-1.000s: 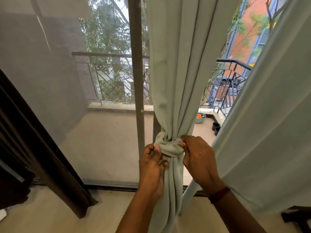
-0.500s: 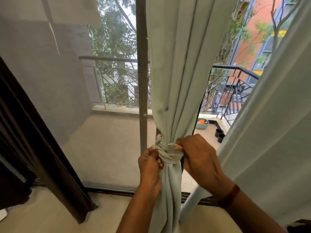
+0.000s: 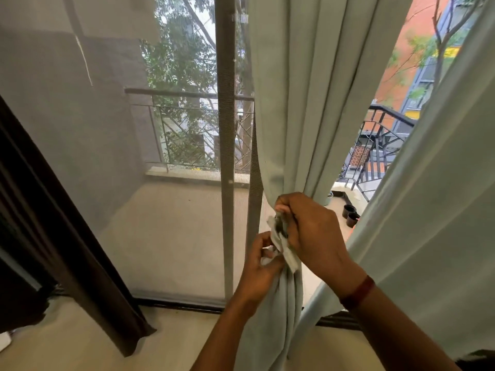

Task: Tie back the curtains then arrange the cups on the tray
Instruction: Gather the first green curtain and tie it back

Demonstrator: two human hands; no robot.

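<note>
A pale green curtain (image 3: 302, 103) hangs in the middle of the view, gathered into a bunch at waist height. My right hand (image 3: 310, 231) is closed over the gathered part and its fabric tie (image 3: 284, 247), covering the knot. My left hand (image 3: 261, 266) grips the lower end of the tie and the bunched cloth just below. A second pale green curtain (image 3: 439, 210) hangs loose on the right. No cups or tray are in view.
A dark brown curtain (image 3: 67, 236) hangs at the left. A mesh screen door with a grey frame post (image 3: 226, 156) stands behind the curtain. Beyond lie a balcony floor, a railing (image 3: 187, 95) and small dark pots (image 3: 351, 215).
My right hand has moved over the knot and now covers it. My left hand has shifted lower on the tie. The view has drifted right and closer.
</note>
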